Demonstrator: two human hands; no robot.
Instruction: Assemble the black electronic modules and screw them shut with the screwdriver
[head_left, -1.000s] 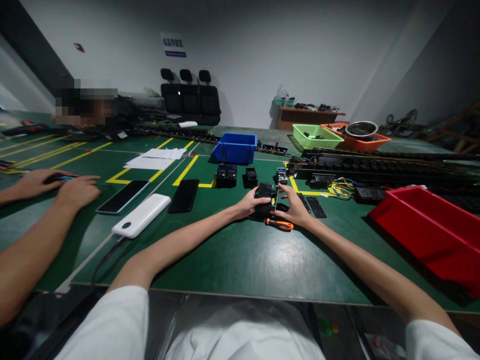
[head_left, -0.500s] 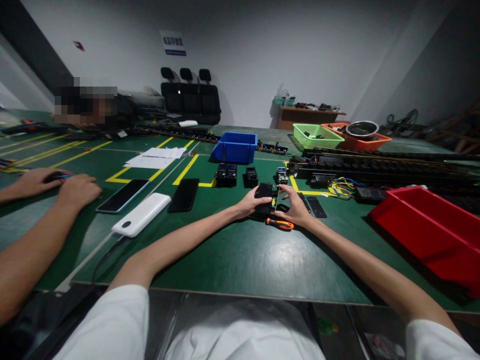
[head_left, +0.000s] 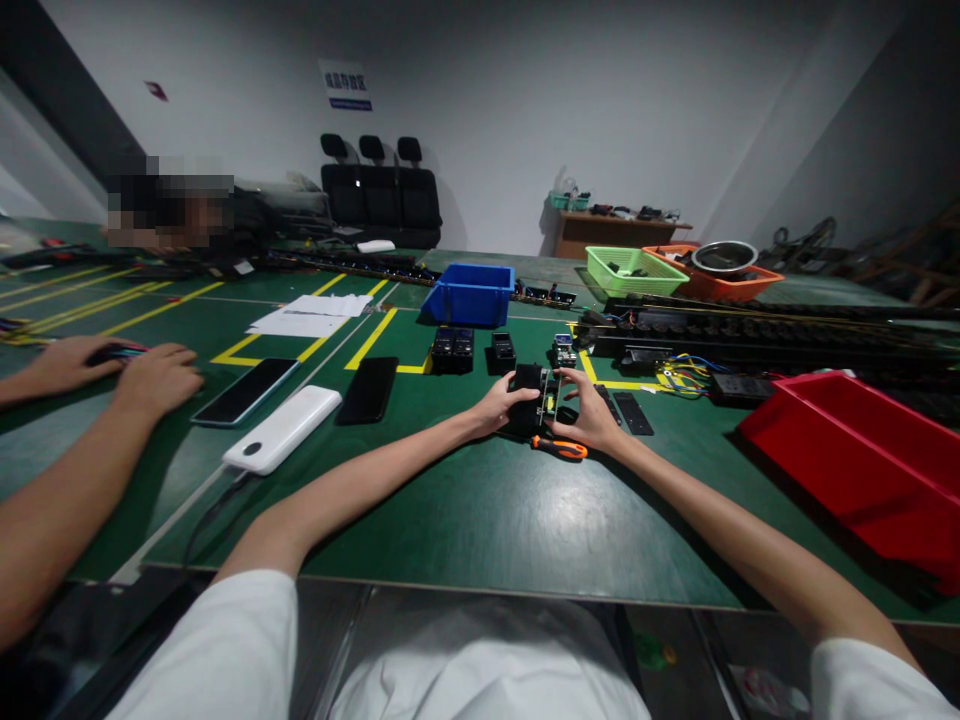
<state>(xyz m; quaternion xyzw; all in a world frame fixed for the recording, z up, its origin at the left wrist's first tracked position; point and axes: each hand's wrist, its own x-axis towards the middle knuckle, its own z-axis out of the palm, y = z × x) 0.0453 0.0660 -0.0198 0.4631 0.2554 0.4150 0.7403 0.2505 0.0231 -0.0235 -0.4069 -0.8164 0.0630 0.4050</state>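
My left hand (head_left: 495, 406) is closed around a black plastic housing (head_left: 526, 392), thumb across its face. At the housing's right side, my right hand (head_left: 591, 416) grips a circuit board (head_left: 551, 401) with a yellow component on it, fingertips at its upper and lower edges. The board stands at the open side of the housing; how deep it sits inside I cannot tell. Just below the hands lies an orange-and-black screwdriver (head_left: 559, 448). Flat black panels (head_left: 634, 413) rest right of my right hand. Beyond the hands stand black box-shaped modules (head_left: 453, 350) and another small module (head_left: 564, 351).
A blue bin (head_left: 472, 297) stands at the back, a red bin (head_left: 862, 470) at the right. Left of my forearm lie a white power bank (head_left: 285, 430) and phones (head_left: 367, 390). Another person's hands (head_left: 154, 385) hold wires at far left. Long black assemblies (head_left: 750, 340) lie back right.
More of the circuit board with its yellow component shows between my hands, beside the housing's right edge. Both hands have barely moved. The other person's hand has shifted slightly.
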